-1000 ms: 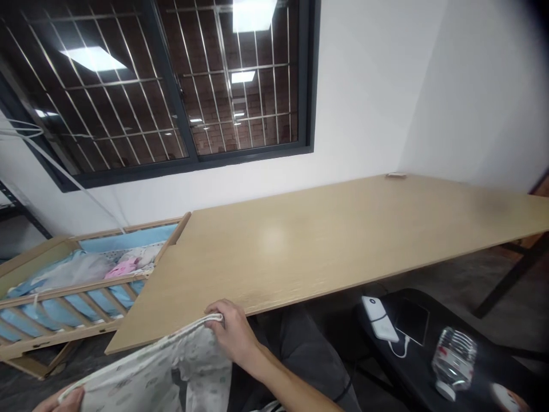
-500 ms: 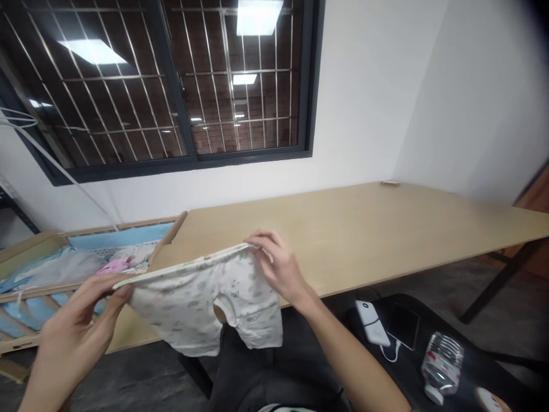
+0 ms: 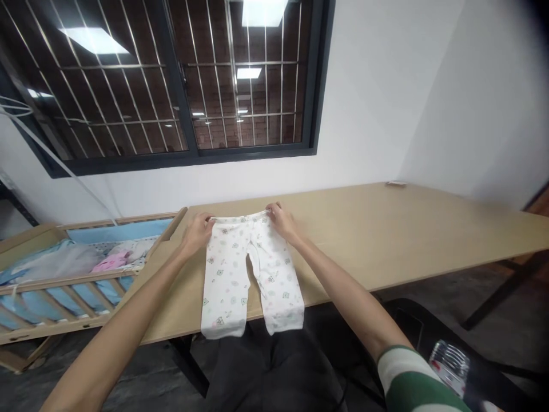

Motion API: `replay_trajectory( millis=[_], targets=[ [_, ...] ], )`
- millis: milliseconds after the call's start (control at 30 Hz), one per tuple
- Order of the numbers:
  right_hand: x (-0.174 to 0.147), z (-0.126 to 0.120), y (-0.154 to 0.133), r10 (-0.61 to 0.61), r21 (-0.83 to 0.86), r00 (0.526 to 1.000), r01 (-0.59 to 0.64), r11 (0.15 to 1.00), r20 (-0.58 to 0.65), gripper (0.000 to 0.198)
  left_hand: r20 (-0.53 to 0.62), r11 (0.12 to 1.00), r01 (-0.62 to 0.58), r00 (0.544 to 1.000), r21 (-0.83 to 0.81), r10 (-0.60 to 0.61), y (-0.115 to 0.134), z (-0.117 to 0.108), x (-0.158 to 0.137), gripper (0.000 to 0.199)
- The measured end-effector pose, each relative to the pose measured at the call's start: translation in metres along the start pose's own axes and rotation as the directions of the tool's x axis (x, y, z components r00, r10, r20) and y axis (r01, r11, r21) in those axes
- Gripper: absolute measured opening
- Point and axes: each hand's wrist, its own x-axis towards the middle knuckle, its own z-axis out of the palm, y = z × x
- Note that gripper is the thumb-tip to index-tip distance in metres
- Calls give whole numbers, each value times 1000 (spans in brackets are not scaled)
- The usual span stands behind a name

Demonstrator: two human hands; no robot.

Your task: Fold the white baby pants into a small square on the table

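Note:
A pair of small white baby pants [image 3: 227, 263] with a scattered print lies spread on the wooden table [image 3: 364, 240], its leg ends hanging past the front edge. My left hand [image 3: 198, 233] pinches the left corner of the waistband. At the opposite waistband corner, my right hand [image 3: 281, 222] has its fingers closed on the cloth. Between the two hands the waistband is stretched nearly straight, and the two legs point toward me.
Left of the table stands a wooden crib [image 3: 64, 323] with blue lining, holding a pink cloth [image 3: 112, 260] and other fabric. A plastic bottle [image 3: 450, 366] rests on a dark seat [image 3: 412, 312] at lower right. A barred window [image 3: 244, 103] is behind the table.
Both hands have moved forward over the table, carrying the baby pants from above the front edge onto the tabletop. The legs now lie extended, and my right forearm covers part of the seat.

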Motion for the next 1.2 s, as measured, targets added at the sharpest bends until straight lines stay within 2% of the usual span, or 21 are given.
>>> replay_trajectory(
  millis=[133, 233, 333, 533, 700, 800, 867, 933, 1000, 1067, 1200],
  targets=[
    [12, 49, 35, 202, -56, 970, -196, 979, 137, 22, 116, 992, 127, 985, 9, -127, -13, 52, 19, 25],
    [12, 80, 52, 300, -77, 941, -291, 954, 157, 24, 185, 974, 224, 956, 43, -228, -23, 85, 27, 31],
    [5, 106, 64, 357, -82, 917, -348, 934, 177, 27, 210, 950, 291, 927, 114, -310, -34, 107, 28, 37],
    [2, 139, 86, 387, -99, 893, -375, 922, 230, 35, 197, 895, 364, 887, 259, -418, -46, 128, 29, 38],
    [8, 146, 93, 381, -138, 886, -356, 924, 264, 40, 197, 885, 349, 887, 308, -418, -37, 128, 21, 38],
    [6, 141, 91, 339, -158, 908, -308, 938, 247, 49, 163, 886, 330, 903, 327, -397, -21, 121, 14, 39],
    [4, 138, 89, 296, -167, 918, -259, 951, 265, 46, 151, 900, 285, 925, 329, -348, -4, 114, 12, 38],
    [2, 136, 88, 276, -180, 912, -229, 957, 305, 37, 187, 928, 197, 946, 317, -265, 16, 107, 7, 36],
    [2, 135, 89, 289, -198, 897, -233, 952, 335, 32, 275, 955, 81, 948, 286, -162, 42, 104, -5, 32],
    [5, 137, 90, 318, -211, 882, -257, 943, 348, 33, 388, 972, -42, 920, 231, -52, 72, 104, -31, 28],
    [14, 139, 94, 376, -212, 856, -317, 924, 356, 38, 568, 968, -244, 805, 57, 169, 133, 109, -109, 26]
  ],
)
